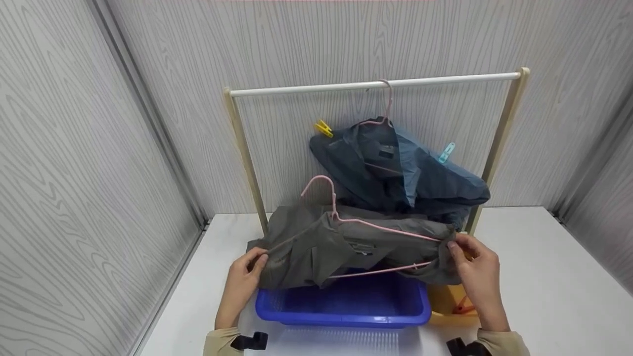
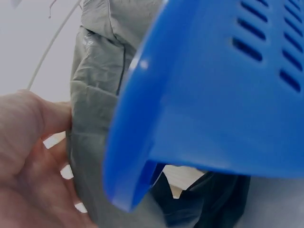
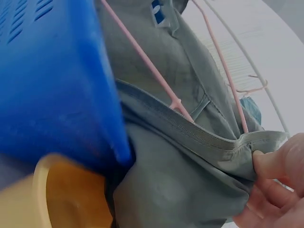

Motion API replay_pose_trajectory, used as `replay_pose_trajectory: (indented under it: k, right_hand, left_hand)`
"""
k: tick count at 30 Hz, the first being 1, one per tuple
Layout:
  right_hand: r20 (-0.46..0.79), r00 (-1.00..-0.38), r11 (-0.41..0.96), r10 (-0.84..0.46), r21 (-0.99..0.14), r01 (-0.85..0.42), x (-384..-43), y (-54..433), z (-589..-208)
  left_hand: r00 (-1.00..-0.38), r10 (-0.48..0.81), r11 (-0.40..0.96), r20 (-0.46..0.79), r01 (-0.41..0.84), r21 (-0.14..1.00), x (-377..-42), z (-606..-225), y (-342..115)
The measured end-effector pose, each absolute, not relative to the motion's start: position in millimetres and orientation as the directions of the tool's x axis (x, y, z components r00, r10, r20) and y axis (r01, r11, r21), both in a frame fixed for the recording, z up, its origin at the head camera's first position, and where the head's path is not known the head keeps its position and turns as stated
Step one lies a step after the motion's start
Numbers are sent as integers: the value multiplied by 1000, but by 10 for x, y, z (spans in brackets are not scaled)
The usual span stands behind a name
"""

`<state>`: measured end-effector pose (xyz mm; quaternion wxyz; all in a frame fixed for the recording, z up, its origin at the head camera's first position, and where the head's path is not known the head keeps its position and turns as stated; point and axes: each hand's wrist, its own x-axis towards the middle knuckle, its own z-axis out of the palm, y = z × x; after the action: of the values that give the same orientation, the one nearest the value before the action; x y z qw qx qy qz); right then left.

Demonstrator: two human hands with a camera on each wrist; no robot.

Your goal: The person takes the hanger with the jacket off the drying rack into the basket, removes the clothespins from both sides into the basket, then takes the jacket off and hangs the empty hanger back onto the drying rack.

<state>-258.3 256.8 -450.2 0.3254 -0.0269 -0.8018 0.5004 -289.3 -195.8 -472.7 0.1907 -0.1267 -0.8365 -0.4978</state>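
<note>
A dark grey-green garment (image 1: 292, 267) with a front opening and an inner label is spread between both hands above a blue basket. My left hand (image 1: 244, 277) pinches its left shoulder between thumb and fingers. At the other end, my right hand (image 1: 478, 272) grips the right shoulder, with the thumb on the cloth's edge in the right wrist view. A pink hanger (image 1: 385, 228) lies inside the garment, its hook sticking up out of the neck. The hanger's right arm and lower bar show in the opening; their right ends go under the cloth.
Behind stands a rack with a white rail (image 1: 306, 89). From it hangs a dark blue garment (image 1: 435, 183) on another pink hanger, with a yellow clothespin (image 1: 324, 128) and a light blue clothespin (image 1: 446, 152). The blue basket (image 1: 346, 319) sits beside a yellow container (image 1: 440, 296).
</note>
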Motion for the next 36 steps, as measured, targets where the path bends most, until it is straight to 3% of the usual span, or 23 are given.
replay_pose_trajectory:
  k: [5, 9, 12, 14, 16, 22, 32, 36]
  right_hand:
    - [375, -831, 326, 410, -912, -250, -2563, 2568, -4495]
    - [210, -884, 100, 417, -978, -185, -2572, 2568, -4458]
    - [93, -910, -77, 405, -988, -135, -2579, 2560, -4436]
    - [60, -912, -124, 405, -985, -120, -2577, 2545, -4428]
    - [84, -900, -74, 427, -989, -128, -2564, 2528, -4429]
    - [273, -840, 246, 468, -954, -172, -2530, 2505, -4458]
    - [290, -831, 446, 474, -893, -58, -2511, 2493, -4469]
    - [257, -834, 402, 488, -915, -46, -2503, 2519, -4456]
  left_hand:
    - [-882, -15, 461, 472, 412, 786, -2900, -4731, -1947]
    - [-870, -45, 445, 490, 422, 790, -2892, -4716, -1951]
    - [-862, -63, 438, 504, 430, 790, -2877, -4704, -1948]
    - [-857, -69, 437, 510, 433, 788, -2864, -4696, -1943]
    - [-855, -66, 444, 514, 436, 783, -2850, -4688, -1935]
    - [-847, -47, 449, 529, 455, 769, -2831, -4666, -1931]
    - [-813, -75, 455, 578, 488, 745, -2809, -4628, -1875]
    - [-758, -75, 467, 648, 547, 694, -2756, -4532, -1813]
